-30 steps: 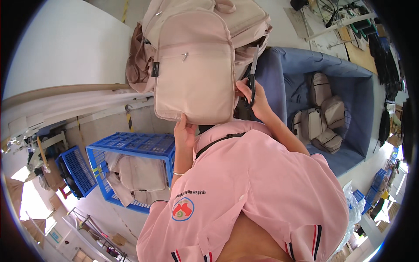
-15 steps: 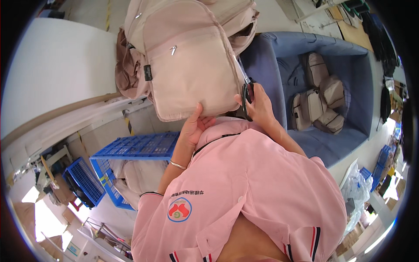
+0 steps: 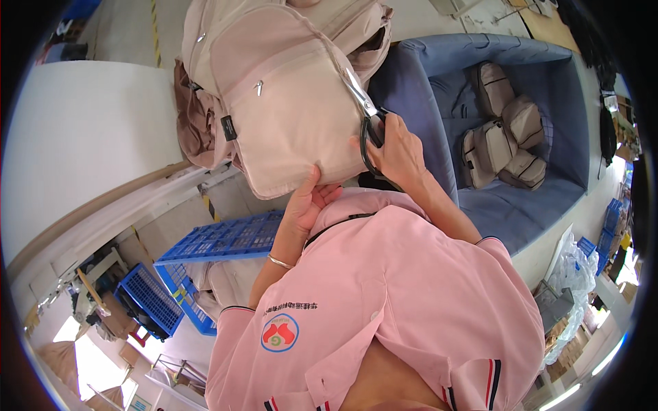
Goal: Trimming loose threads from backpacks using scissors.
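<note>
A beige backpack (image 3: 291, 116) with a small zip pull and a dark side tag lies in front of me, its bottom edge toward my body. My left hand (image 3: 307, 205) grips that bottom edge, thumb on top and fingers under the fabric. In my right hand (image 3: 401, 154) are black-handled scissors (image 3: 361, 97), their metal blades lying along the bag's right seam and pointing away from me. My fingers are wrapped around the scissor handles. More beige bags (image 3: 199, 41) are heaped behind and beside this one.
A large blue-grey padded bin (image 3: 449, 161) at right holds several beige pouches (image 3: 497, 147). At left are a white table (image 3: 89, 137) and, lower down, a blue plastic crate (image 3: 219, 236) with beige bags inside. Clear plastic bags (image 3: 572, 274) hang at far right.
The scissors have come further over the bag's right seam, with the blades now tilted to the left. My left hand keeps its hold on the bottom edge. The view has shifted slightly.
</note>
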A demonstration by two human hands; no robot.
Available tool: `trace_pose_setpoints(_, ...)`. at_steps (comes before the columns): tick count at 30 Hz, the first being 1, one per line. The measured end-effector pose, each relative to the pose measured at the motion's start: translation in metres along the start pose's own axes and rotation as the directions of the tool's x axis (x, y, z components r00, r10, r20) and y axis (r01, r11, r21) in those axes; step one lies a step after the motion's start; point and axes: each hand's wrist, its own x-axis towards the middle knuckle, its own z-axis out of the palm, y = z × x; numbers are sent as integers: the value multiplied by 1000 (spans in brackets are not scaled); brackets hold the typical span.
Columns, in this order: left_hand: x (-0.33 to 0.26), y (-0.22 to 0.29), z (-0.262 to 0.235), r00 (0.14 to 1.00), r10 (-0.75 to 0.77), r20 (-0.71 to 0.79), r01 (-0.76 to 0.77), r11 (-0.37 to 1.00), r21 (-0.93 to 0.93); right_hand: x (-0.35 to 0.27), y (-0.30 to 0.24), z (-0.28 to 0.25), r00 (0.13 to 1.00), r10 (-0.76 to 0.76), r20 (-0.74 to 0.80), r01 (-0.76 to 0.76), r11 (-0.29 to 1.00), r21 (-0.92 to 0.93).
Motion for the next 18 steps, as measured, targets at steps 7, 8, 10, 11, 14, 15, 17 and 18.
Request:
trace_pose_setpoints(7,4,1,-4,998,-9,59,10,1000,-12,5,-2,-2,996,41,82,-44,999,32)
trace_pose_setpoints(8,5,1,-4,998,-3,62,4,1000,-12,7,-4,-5,990,81,118,-87,995,44)
trace_pose_setpoints(10,4,1,-4,998,5,66,-4,1000,-16,3,-3,-6,995,66,79,-70,997,40)
trace_pose_setpoints(11,4,0,-3,998,7,67,-5,1000,-21,1,-2,-7,998,54,40,-56,998,37)
trace_pose_setpoints(14,5,-1,-4,998,7,68,-5,1000,-31,2,4,-1,989,-102,-104,95,993,-67)
trace_pose_setpoints(15,5,-2,-4,998,3,68,-1,1000,-30,2,3,-2,989,-107,-102,100,993,-69)
trace_pose_setpoints(17,7,-3,-7,997,10,74,-7,999,-39,5,0,-2,994,-93,-64,87,993,-84)
trace_pose_setpoints(18,8,-4,-8,997,11,79,-7,999,-44,7,-3,-4,993,-99,-63,93,992,-85)
